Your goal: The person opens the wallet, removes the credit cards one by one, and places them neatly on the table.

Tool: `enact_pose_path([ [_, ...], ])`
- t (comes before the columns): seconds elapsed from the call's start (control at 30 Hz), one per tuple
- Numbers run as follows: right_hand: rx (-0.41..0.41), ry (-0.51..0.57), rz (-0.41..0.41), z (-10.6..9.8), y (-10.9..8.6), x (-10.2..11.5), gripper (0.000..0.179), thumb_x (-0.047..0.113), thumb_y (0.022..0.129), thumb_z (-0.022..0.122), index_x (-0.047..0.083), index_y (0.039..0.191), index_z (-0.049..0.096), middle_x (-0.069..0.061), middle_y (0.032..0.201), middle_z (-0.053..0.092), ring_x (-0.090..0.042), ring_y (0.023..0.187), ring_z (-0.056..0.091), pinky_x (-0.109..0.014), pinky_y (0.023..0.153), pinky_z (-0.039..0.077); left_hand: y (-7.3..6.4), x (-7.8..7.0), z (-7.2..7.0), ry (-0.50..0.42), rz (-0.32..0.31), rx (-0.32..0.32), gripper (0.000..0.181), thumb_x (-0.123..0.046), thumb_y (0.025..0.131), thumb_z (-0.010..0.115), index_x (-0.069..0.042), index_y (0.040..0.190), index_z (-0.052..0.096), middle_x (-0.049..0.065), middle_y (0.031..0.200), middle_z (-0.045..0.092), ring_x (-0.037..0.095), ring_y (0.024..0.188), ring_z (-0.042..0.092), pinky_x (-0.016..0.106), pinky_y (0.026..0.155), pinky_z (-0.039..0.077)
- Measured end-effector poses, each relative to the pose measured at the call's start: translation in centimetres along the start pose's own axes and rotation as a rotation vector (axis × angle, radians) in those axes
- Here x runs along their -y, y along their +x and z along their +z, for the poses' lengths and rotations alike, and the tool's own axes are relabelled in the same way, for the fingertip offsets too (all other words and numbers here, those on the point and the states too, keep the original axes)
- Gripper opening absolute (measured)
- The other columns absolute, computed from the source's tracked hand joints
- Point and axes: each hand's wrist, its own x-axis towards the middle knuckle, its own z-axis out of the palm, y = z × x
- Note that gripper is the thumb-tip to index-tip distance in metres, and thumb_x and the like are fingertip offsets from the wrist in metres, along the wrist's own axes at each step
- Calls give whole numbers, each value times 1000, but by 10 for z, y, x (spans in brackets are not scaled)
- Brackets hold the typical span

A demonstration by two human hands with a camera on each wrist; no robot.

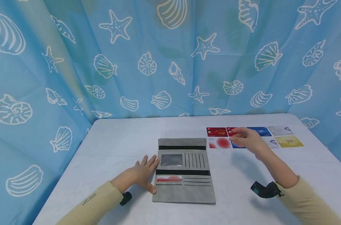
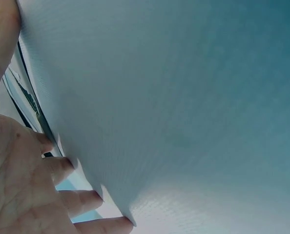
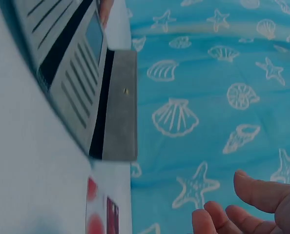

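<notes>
An unfolded grey wallet (image 1: 184,192) lies flat, with card slots, a clear window and black bands across it. One red-and-white card (image 1: 169,178) sits in a slot on its lower left panel. My left hand (image 1: 144,173) rests spread at the wallet's left edge, fingers straight, palm toward the table. Over the rows of cards at the back right hangs my right hand (image 1: 250,140), thumb and fingers apart. The right wrist view shows nothing between them. Under and around that hand lie a red VIP card (image 1: 216,132), a white card with red circles (image 1: 215,143) and a blue card (image 1: 259,131).
Farther right are a grey card (image 1: 278,130) and a gold card (image 1: 289,141). The white table (image 1: 125,134) ends at a blue curtain (image 1: 170,62) printed with seashells. A dark wrist camera (image 1: 267,189) sticks out below the right sleeve.
</notes>
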Motion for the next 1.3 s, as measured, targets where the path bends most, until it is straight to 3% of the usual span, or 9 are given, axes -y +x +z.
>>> enact_pose_path([
  [0.13, 9, 22, -53, 24, -4, 9, 54, 34, 86, 63, -1, 125, 48, -22, 116, 57, -30, 95, 59, -37, 81, 51, 0, 0, -1, -5, 5, 0, 116, -59, 59, 74, -13, 146, 14, 8, 154, 7, 38, 139, 6, 59, 106, 17],
  [0.27, 71, 50, -83, 50, -7, 17, 39, 26, 87, 64, -2, 113, 57, -15, 100, 64, -23, 82, 63, -34, 77, 52, -1, 0, -2, -5, 1, 3, 116, -59, 59, 74, -13, 146, 14, 8, 154, 8, 38, 139, 6, 59, 106, 18],
  [0.57, 205, 84, -151, 103, -12, 25, 19, 12, 84, 66, -2, 98, 64, -6, 84, 64, -15, 72, 60, -31, 72, 54, -1, 0, -2, 8, 7, 4, 115, -61, 59, 73, -13, 146, 14, 8, 154, 8, 38, 139, 6, 58, 106, 18],
  [0.93, 354, -13, -257, 139, -16, 32, 12, 10, 81, 68, 0, 88, 67, -1, 73, 62, -9, 57, 52, -24, 57, 51, -2, 1, -2, -15, 20, -3, 114, -57, 60, 75, -12, 146, 15, 8, 154, 8, 38, 139, 6, 59, 106, 17],
  [1.17, 348, -79, -299, 157, -21, 36, 11, 8, 78, 71, 2, 83, 63, 3, 62, 53, -8, 49, 47, -21, 48, 42, -2, 1, -2, -1, 18, 1, 114, -59, 60, 74, -13, 146, 14, 7, 154, 8, 38, 139, 7, 58, 106, 18],
  [1.3, 356, -135, -323, 165, -20, 36, 9, 8, 78, 71, 5, 77, 63, 4, 61, 51, -7, 52, 45, -20, 48, 39, -2, 1, -2, 14, 21, 0, 114, -60, 61, 72, -13, 146, 14, 7, 154, 8, 38, 139, 7, 58, 106, 19],
])
